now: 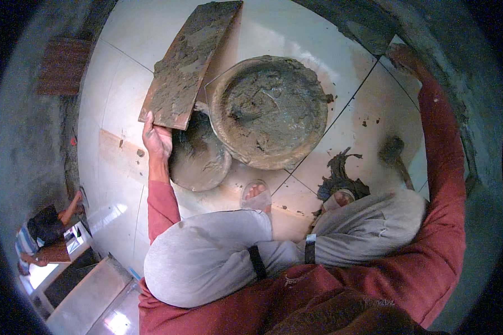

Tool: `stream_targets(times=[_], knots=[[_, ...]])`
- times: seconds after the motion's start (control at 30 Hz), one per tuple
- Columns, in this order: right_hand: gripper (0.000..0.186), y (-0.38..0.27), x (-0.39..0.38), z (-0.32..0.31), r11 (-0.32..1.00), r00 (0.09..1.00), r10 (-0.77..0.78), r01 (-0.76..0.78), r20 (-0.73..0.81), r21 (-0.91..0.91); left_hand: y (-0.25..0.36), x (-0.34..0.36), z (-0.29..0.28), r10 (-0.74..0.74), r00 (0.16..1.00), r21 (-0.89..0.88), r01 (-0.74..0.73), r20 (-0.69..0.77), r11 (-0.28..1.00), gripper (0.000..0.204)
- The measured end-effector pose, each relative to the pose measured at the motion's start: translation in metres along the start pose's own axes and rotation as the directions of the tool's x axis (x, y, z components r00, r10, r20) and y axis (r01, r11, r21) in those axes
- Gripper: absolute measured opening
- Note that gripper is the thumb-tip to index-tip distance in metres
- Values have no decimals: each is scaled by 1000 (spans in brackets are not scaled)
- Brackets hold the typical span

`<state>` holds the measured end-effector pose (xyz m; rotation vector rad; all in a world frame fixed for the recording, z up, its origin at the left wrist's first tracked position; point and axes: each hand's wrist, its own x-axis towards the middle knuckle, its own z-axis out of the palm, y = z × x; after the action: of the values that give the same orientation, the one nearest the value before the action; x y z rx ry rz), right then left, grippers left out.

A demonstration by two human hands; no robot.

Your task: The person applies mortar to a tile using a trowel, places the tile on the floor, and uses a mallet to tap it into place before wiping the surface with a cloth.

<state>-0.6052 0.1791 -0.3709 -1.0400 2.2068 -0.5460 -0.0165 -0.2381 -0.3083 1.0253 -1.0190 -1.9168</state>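
Observation:
My left hand (157,139) is closed on the near end of a long brown tile (176,120), thumb on top. Grey wet mortar (187,70) coats its upper face. The tile slants away from me, its near end over a shallow mortar-smeared pan (204,170). To its right stands a round basin (223,139) full of mortar. My right hand (406,60) reaches far to the right, low beside the wall. Its fingers are dim and blurred, so whether they hold anything is unclear.
A mortar-caked dark rag (341,177) lies by my right foot, and a dirty tool with a handle (394,149) beyond it. Mortar crumbs dot the pale tiled floor (296,39). At the far left another person (42,231) holds a brown panel. Rough walls (458,61) border the floor.

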Motion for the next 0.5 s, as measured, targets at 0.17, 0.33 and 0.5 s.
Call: stream_targets(times=[0.17,0.33,0.5], knots=[[34,11,21,-14,981,996,-81,73,-40,-182,4,-5,-10,35,999,-22,-35,-14,999,45],[60,63,85,-54,706,989,-139,69,-43,-705,-10,14,17,32,999,-47,-31,35,998,45],[76,-57,42,-56,880,986,-164,145,-4,-453,2,-5,1,27,1000,-19,-27,-5,999,47]])
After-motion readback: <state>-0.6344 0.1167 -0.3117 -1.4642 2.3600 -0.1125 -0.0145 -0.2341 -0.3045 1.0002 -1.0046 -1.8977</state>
